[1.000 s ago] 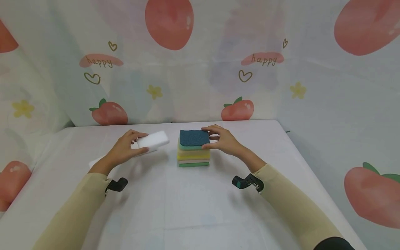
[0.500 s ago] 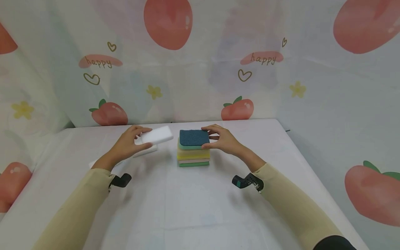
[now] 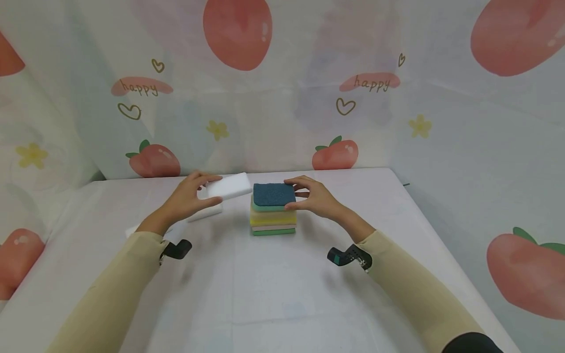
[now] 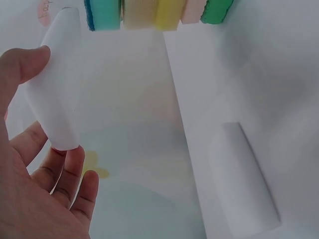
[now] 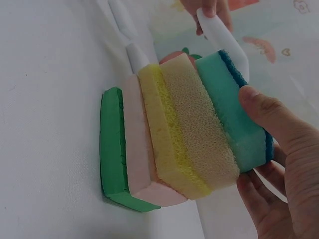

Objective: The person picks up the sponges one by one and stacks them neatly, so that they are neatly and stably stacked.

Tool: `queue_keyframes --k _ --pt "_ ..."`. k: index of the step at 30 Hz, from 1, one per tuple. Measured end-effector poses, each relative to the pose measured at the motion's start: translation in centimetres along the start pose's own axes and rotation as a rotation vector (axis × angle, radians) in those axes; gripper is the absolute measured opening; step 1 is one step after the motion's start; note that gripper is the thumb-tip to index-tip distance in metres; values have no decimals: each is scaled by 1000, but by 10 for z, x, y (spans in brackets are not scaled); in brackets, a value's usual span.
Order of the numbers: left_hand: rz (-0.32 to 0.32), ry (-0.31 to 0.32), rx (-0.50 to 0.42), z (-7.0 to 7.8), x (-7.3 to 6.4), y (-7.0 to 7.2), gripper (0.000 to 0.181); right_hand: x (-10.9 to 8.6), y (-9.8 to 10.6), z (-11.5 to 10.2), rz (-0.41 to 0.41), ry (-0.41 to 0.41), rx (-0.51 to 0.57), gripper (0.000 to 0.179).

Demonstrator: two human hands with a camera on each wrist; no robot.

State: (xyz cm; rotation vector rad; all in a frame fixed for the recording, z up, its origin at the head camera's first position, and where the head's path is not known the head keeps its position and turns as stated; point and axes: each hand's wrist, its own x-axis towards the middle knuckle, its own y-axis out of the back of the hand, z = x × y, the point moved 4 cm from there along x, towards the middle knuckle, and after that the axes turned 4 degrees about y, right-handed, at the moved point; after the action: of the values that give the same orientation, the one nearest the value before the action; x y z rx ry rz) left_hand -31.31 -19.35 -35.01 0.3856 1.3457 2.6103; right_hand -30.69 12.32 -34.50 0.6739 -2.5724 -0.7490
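My left hand point(image 3: 187, 196) holds a white, smooth, sponge-like block point(image 3: 230, 186) with rounded edges, thumb on one long side and fingers on the other. The block is tilted and raised off the table, just left of a stack of sponges. At the top of the stack is a teal sponge with a dark blue scouring face point(image 3: 274, 194). My right hand point(image 3: 315, 198) pinches that sponge by its right end, thumb in front and fingers behind. Below it come a beige sponge point(image 5: 199, 119), a yellow one point(image 5: 174, 134), a pale pink one point(image 5: 137, 134) and a green one point(image 5: 112, 144).
Another white block point(image 4: 244, 184) lies on the table point(image 3: 265, 289) below my left hand. A further white block point(image 5: 121, 20) lies farther left, mostly hidden by my left arm in the head view. A printed cloth wall point(image 3: 273, 122) rises behind the table's back edge.
My left hand has carried the white block up and to the right, closer to the stack, uncovering more of the block lying on the table. The right hand has stayed on the top sponge.
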Motion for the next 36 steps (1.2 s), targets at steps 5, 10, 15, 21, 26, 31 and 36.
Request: queue_keyframes --k 5,10,15,21,26,31,36 --pt "-8 -6 -21 8 5 -4 64 -1 1 -2 0 -3 -2 66" --pt "-14 -34 -35 16 10 -6 63 -1 1 -4 -2 3 -3 68" --pt "-30 -47 -40 23 15 -9 62 -2 2 -6 -1 -4 -6 68" --pt "-55 -44 -43 31 19 -14 63 -1 1 -3 3 -2 -21 66" --pt "-67 -52 -52 37 22 -17 63 -1 0 -3 7 -5 -22 65" --pt "-72 -74 -36 42 25 -20 65 -1 0 -4 11 -10 -23 65" --pt "-72 -105 -39 45 27 -24 64 -1 0 -4 9 -9 -16 67"
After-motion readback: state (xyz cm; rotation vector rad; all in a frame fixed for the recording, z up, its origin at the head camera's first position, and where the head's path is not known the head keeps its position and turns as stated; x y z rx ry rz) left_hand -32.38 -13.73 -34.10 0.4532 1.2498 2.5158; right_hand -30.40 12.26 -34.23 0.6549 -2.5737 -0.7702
